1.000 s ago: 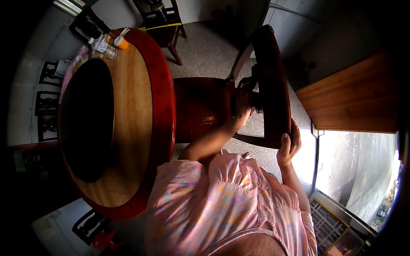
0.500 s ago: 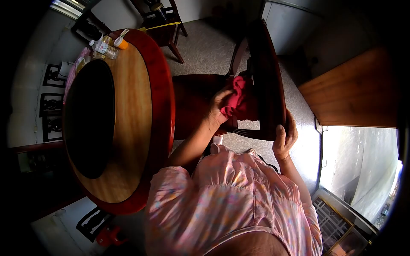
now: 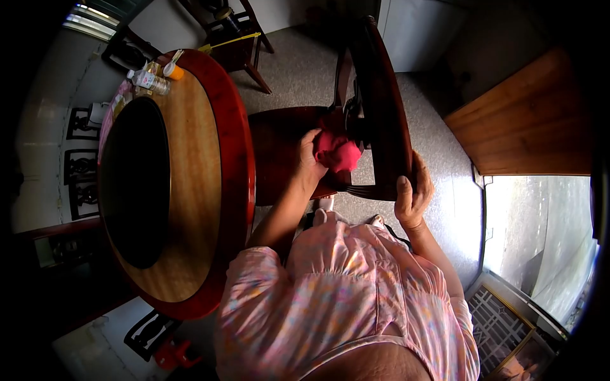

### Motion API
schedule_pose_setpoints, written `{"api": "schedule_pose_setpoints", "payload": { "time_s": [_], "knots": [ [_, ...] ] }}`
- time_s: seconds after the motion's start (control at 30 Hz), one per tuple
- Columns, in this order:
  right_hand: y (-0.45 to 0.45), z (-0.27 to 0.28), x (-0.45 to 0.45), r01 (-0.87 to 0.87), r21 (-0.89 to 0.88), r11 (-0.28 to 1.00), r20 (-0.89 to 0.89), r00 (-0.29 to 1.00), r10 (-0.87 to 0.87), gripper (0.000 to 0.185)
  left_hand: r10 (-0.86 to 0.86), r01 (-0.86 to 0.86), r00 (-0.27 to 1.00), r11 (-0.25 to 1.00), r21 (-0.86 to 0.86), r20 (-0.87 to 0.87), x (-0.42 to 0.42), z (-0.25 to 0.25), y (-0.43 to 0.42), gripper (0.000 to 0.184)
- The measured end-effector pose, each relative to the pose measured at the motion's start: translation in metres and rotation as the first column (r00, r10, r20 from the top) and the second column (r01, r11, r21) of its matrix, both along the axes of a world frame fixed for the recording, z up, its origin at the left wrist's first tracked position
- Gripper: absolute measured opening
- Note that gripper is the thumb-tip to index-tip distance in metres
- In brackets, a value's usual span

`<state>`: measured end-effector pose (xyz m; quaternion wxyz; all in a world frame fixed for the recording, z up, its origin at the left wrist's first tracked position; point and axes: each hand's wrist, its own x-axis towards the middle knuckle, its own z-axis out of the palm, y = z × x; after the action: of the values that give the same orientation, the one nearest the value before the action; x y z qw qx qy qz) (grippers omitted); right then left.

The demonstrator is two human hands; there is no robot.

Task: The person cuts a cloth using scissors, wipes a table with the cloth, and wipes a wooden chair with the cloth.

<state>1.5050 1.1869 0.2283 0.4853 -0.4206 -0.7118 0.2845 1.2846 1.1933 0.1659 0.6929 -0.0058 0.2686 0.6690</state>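
A dark wooden chair (image 3: 389, 117) stands in front of me, its seat reaching toward the round table. Bunched in my left hand (image 3: 308, 159) is a pink-red cloth (image 3: 338, 152), held over the rear of the seat by the backrest. The fingers are partly hidden behind the cloth. My right hand (image 3: 416, 195) is wrapped round the near end of the chair's top rail, thumb on one side and fingers on the other.
To the left is the round table (image 3: 235, 127) with a red rim and a dark turntable (image 3: 136, 184). A plastic bottle (image 3: 149, 81) and an orange-lidded jar (image 3: 173, 71) stand at its far edge. Another chair (image 3: 241, 54) is behind; a wooden panel (image 3: 521, 120) is at right.
My left hand has drawn the cloth slightly down and left, and the cloth is bunched into a rounder shape. My right hand stays on the rail. The view has shifted a little.
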Motion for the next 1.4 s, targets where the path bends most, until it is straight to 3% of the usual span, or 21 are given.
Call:
{"api": "schedule_pose_setpoints", "payload": {
  "time_s": [0.07, 0.2, 0.27, 0.3, 0.33, 0.4, 0.47, 0.53, 0.6, 0.67, 0.73, 0.8, 0.93, 1.0, 1.03, 1.07, 1.13, 1.17, 1.23, 1.33, 1.4],
  "knots": [
    [0.0, 0.004, -0.001, 0.002, 0.016, 1.0, 0.008, 1.0, -0.002, 0.048, 0.025, -0.025, 1.0, 0.999, -0.03, -0.005, 0.004, 0.001, 0.01, 0.036],
    [0.0, 0.008, 0.0, -0.002, 0.033, 0.999, 0.05, 0.999, 0.001, 0.05, 0.128, -0.078, 0.8, 0.991, 0.109, -0.586, 0.027, 0.005, 0.035, 0.04],
    [-0.002, 0.011, -0.001, 0.011, -0.017, 1.0, 0.042, 0.999, -0.01, 0.051, 0.175, -0.064, 0.082, 0.983, 0.17, -0.981, 0.048, -0.02, 0.046, 0.032],
    [-0.002, 0.012, -0.001, 0.01, -0.038, 0.999, 0.041, 0.999, -0.009, 0.051, 0.335, -0.004, -0.239, 0.938, 0.346, -0.911, 0.051, -0.04, 0.048, 0.035],
    [-0.004, 0.014, 0.0, 0.009, -0.058, 0.998, 0.04, 0.999, -0.006, 0.051, 0.327, -0.011, -0.231, 0.941, 0.338, -0.916, 0.048, -0.053, 0.044, 0.035],
    [-0.008, 0.019, 0.004, 0.015, -0.107, 0.994, 0.138, 0.99, 0.0, 0.053, 0.247, 0.164, -0.594, 0.969, 0.186, -0.766, 0.04, -0.084, 0.033, 0.035],
    [-0.012, 0.017, 0.01, 0.084, -0.069, 0.994, 0.281, 0.958, -0.062, 0.054, 0.096, -0.068, -0.137, 0.992, 0.106, -0.986, 0.04, -0.162, 0.022, 0.022],
    [-0.017, 0.024, 0.007, 0.154, -0.157, 0.975, 0.294, 0.95, -0.103, 0.055, -0.072, -0.106, 0.644, 0.978, -0.182, -0.762, 0.036, -0.246, 0.016, 0.036],
    [-0.022, 0.028, 0.011, 0.243, -0.181, 0.953, 0.424, 0.894, -0.147, 0.062, -0.526, -0.069, 0.072, 0.845, -0.53, -0.847, 0.005, -0.243, 0.011, 0.007],
    [-0.03, 0.019, 0.021, 0.302, -0.105, 0.947, 0.468, 0.856, -0.221, 0.066, -0.268, -0.137, 0.042, 0.953, -0.271, -0.962, -0.02, -0.254, 0.038, 0.008],
    [-0.037, 0.022, 0.026, 0.362, -0.069, 0.93, 0.564, 0.783, -0.263, 0.068, -0.109, 0.077, -0.449, 0.984, -0.16, -0.887, -0.041, -0.219, 0.073, 0.014],
    [-0.04, 0.027, 0.026, 0.404, -0.063, 0.913, 0.573, 0.763, -0.298, 0.068, 0.218, 0.011, -0.439, 0.971, 0.237, -0.872, -0.04, -0.246, 0.112, 0.021],
    [-0.055, 0.012, 0.034, 0.55, -0.229, 0.803, 0.278, 0.827, -0.488, 0.062, 0.099, 0.132, -0.429, 0.99, 0.046, -0.898, -0.049, -0.3, 0.143, 0.029],
    [-0.059, 0.019, 0.025, 0.644, -0.232, 0.729, 0.382, 0.75, -0.541, 0.062, 0.144, 0.274, -0.197, 0.958, 0.087, -0.97, -0.052, -0.332, 0.129, 0.028],
    [-0.06, 0.02, 0.023, 0.667, -0.234, 0.707, 0.401, 0.729, -0.555, 0.063, 0.428, 0.219, 0.081, 0.873, 0.435, -0.9, -0.042, -0.384, 0.123, 0.029],
    [-0.06, 0.021, 0.019, 0.686, -0.24, 0.687, 0.42, 0.711, -0.563, 0.063, 0.422, 0.22, 0.078, 0.877, 0.428, -0.903, -0.045, -0.354, 0.115, 0.029],
    [-0.061, 0.021, 0.016, 0.707, -0.252, 0.66, 0.447, 0.69, -0.569, 0.063, -0.428, 0.162, 0.609, 0.892, -0.423, -0.668, -0.054, -0.293, 0.089, 0.023],
    [-0.06, 0.021, 0.013, 0.713, -0.255, 0.654, 0.458, 0.684, -0.567, 0.063, -0.428, 0.154, 0.609, 0.889, -0.431, -0.667, -0.063, -0.293, 0.079, 0.023],
    [-0.056, 0.017, 0.008, 0.726, -0.261, 0.636, 0.479, 0.67, -0.568, 0.064, -0.417, -0.362, -0.375, 0.888, -0.284, -0.828, -0.081, -0.297, 0.071, 0.022],
    [-0.045, 0.002, 0.002, 0.731, -0.268, 0.628, 0.512, 0.66, -0.55, 0.065, -0.391, -0.395, -0.602, 0.903, -0.166, -0.696, -0.08, -0.299, 0.084, 0.021],
    [-0.034, -0.009, -0.001, 0.72, -0.276, 0.636, 0.527, 0.667, -0.526, 0.065, -0.42, -0.061, -0.68, 0.849, -0.525, -0.6, -0.071, -0.313, 0.089, 0.031]
  ]
}}
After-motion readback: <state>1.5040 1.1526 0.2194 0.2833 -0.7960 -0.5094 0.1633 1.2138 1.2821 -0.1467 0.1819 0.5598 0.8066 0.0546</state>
